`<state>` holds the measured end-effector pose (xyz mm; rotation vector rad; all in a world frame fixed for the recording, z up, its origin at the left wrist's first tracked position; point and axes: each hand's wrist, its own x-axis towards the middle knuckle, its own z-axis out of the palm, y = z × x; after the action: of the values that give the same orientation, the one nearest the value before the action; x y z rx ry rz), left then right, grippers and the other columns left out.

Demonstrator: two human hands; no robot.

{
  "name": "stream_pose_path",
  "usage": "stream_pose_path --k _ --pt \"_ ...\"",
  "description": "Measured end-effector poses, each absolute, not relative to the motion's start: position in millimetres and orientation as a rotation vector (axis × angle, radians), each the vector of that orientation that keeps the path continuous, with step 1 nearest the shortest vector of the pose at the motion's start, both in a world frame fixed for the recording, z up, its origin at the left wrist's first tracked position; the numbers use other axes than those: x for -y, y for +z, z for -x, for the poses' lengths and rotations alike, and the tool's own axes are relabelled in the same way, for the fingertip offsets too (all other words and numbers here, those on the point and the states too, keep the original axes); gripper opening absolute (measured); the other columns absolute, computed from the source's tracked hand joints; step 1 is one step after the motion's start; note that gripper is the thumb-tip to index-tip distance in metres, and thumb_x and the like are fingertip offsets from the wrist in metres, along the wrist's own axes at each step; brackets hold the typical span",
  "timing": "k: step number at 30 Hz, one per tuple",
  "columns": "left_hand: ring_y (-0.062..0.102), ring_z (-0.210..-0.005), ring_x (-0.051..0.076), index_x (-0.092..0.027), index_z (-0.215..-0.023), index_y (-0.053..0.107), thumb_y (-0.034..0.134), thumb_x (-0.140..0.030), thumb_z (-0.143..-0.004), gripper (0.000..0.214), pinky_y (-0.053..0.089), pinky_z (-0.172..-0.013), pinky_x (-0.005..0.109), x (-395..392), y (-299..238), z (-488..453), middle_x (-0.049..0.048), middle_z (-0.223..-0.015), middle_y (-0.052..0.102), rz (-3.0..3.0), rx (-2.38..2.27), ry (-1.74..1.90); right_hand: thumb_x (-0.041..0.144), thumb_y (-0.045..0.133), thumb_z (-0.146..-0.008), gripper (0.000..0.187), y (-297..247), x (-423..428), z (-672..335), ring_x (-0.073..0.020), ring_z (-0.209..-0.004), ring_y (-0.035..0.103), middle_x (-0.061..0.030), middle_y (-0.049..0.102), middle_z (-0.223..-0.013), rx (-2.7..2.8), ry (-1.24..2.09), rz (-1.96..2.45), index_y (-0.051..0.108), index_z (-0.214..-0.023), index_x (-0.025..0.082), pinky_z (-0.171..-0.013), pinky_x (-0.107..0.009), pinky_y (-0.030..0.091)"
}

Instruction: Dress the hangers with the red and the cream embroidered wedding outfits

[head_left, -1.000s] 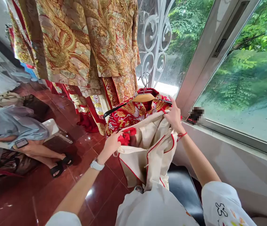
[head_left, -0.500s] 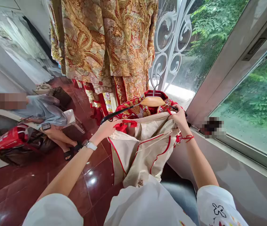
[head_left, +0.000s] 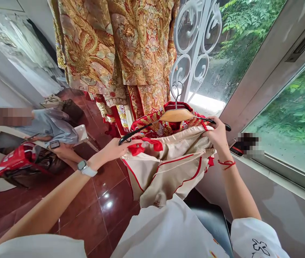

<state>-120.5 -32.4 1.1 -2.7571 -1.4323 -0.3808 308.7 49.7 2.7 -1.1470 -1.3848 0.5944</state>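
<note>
A beige garment bag (head_left: 165, 168) with red piping hangs below a red and gold embroidered garment (head_left: 158, 126) on a wooden hanger (head_left: 175, 115) with black arms. My left hand (head_left: 115, 148) is closed on the bag's left upper edge beside a red tie (head_left: 147, 146). My right hand (head_left: 217, 136) grips the bag's right upper edge, just under the hanger's right arm. The bag's mouth is pulled wide between both hands, partly around the garment's lower part. A watch sits on my left wrist, a red string on my right.
Gold embroidered robes (head_left: 115, 50) hang behind. A white scrollwork window grille (head_left: 192, 46) and a window sill (head_left: 276, 175) lie to the right. A seated person (head_left: 47, 125) with a red bag (head_left: 15, 159) is at the left on the glossy red tile floor (head_left: 98, 200). A dark stool (head_left: 209, 218) stands below.
Both hands have spread further apart and lifted the bag's opening higher around the red garment. My right hand moved right, up to the hanger's arm.
</note>
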Motion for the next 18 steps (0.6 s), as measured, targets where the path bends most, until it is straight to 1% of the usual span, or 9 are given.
stream_pose_path --k 2,4,7,9,11,13,15,18 --pt "0.064 -0.118 0.017 -0.028 -0.143 0.054 0.042 -0.004 -0.084 0.065 0.053 -0.088 0.024 43.1 -0.4 115.6 0.0041 -0.151 0.054 2.74 1.409 -0.214 0.027 0.071 -0.046 0.051 4.3 -47.8 -307.1 -0.0195 -0.067 0.057 -0.0012 0.066 -0.08 1.386 0.593 1.164 0.058 -0.095 0.022 -0.056 -0.028 0.041" --pt "0.065 -0.118 0.017 -0.032 -0.144 0.052 0.043 -0.002 -0.084 0.067 0.053 -0.08 0.022 50.8 -3.7 109.0 0.0025 -0.155 0.05 2.751 1.409 -0.025 0.027 0.069 -0.046 0.051 3.7 -46.7 -303.5 -0.0191 -0.066 0.056 -0.0008 0.066 -0.079 1.386 0.604 1.17 0.057 -0.096 0.022 -0.055 -0.028 0.041" --pt "0.072 -0.098 0.016 -0.036 -0.138 0.057 0.042 -0.001 -0.087 0.064 0.053 -0.072 0.023 59.1 -13.3 93.3 0.003 -0.159 0.044 2.77 1.381 0.192 0.025 0.066 -0.046 0.052 -0.2 -46.4 -296.8 -0.0204 -0.066 0.058 -0.0013 0.066 -0.079 1.399 0.617 1.146 0.056 -0.097 0.022 -0.056 -0.029 0.043" --pt "0.073 -0.084 0.017 -0.035 -0.131 0.064 0.042 -0.003 -0.09 0.057 0.053 -0.07 0.027 64.5 -21.6 79.4 0.0073 -0.161 0.041 2.703 1.456 0.249 0.024 0.065 -0.046 0.052 -4.2 -46.2 -292.8 -0.0219 -0.068 0.059 -0.0019 0.067 -0.08 1.41 0.627 1.141 0.056 -0.098 0.022 -0.058 -0.031 0.046" --pt "0.073 -0.075 0.018 -0.034 -0.129 0.067 0.042 -0.003 -0.09 0.055 0.054 -0.07 0.03 70.0 -28.9 65.9 0.0138 -0.159 0.042 2.612 1.615 0.273 0.023 0.062 -0.046 0.054 -8.8 -45.5 -289.6 -0.0239 -0.071 0.061 -0.0029 0.067 -0.084 1.42 0.63 1.142 0.057 -0.099 0.023 -0.062 -0.034 0.048" --pt "0.072 -0.072 0.018 -0.034 -0.133 0.064 0.043 -0.001 -0.087 0.061 0.054 -0.071 0.032 75.1 -34.2 55.8 0.0172 -0.153 0.048 2.597 1.753 0.304 0.022 0.06 -0.046 0.057 -13.7 -43.7 -286.8 -0.0259 -0.076 0.063 -0.0042 0.068 -0.088 1.429 0.622 1.152 0.057 -0.102 0.023 -0.066 -0.036 0.051" --pt "0.072 -0.076 0.018 -0.038 -0.139 0.058 0.043 0.001 -0.083 0.07 0.054 -0.075 0.031 79.5 -39.6 49.8 0.0135 -0.149 0.051 2.715 1.813 0.317 0.021 0.058 -0.046 0.06 -18.6 -41.1 -283.7 -0.0268 -0.078 0.063 -0.005 0.068 -0.09 1.446 0.624 1.166 0.057 -0.106 0.023 -0.068 -0.038 0.052" --pt "0.071 -0.097 0.018 -0.041 -0.14 0.056 0.048 0.001 -0.075 0.077 0.053 -0.088 0.028 85.4 -55.1 43.5 0.0036 -0.152 0.047 3.06 1.764 0.173 0.021 0.056 -0.046 0.063 -24.9 -37.0 -277.6 -0.0257 -0.075 0.062 -0.0051 0.068 -0.088 1.446 0.664 1.172 0.056 -0.109 0.022 -0.064 -0.036 0.051"
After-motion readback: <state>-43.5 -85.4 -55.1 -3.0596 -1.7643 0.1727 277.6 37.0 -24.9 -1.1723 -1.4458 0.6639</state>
